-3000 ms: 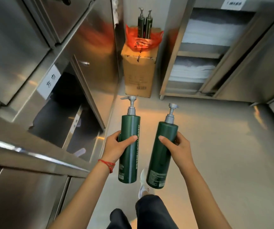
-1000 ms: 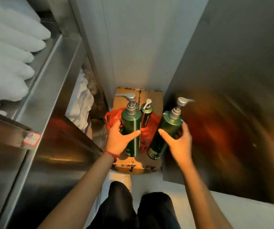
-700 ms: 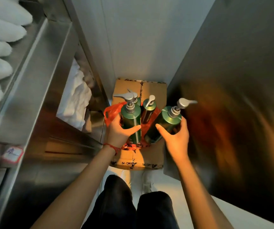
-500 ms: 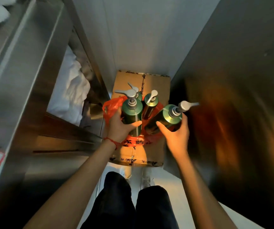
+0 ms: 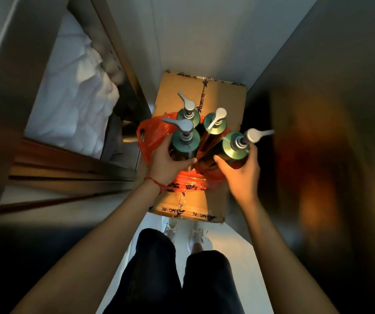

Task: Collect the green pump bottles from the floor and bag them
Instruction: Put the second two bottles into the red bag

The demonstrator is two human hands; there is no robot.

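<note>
Your left hand (image 5: 168,162) grips one green pump bottle (image 5: 185,143) upright over the orange bag (image 5: 152,137). At 3 o'clock, your right hand (image 5: 242,175) clasps a tilted bottle (image 5: 229,148).

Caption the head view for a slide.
Left hand and right hand lower two green pump bottles into an orange bag on a cardboard box, beside two others.

A pale floor (image 5: 234,241) is shown bearing a taped cardboard box (image 5: 218,96) set against the far wall. An orange plastic bag (image 5: 152,132) is seated on the box top, toward its near-left part.
</note>
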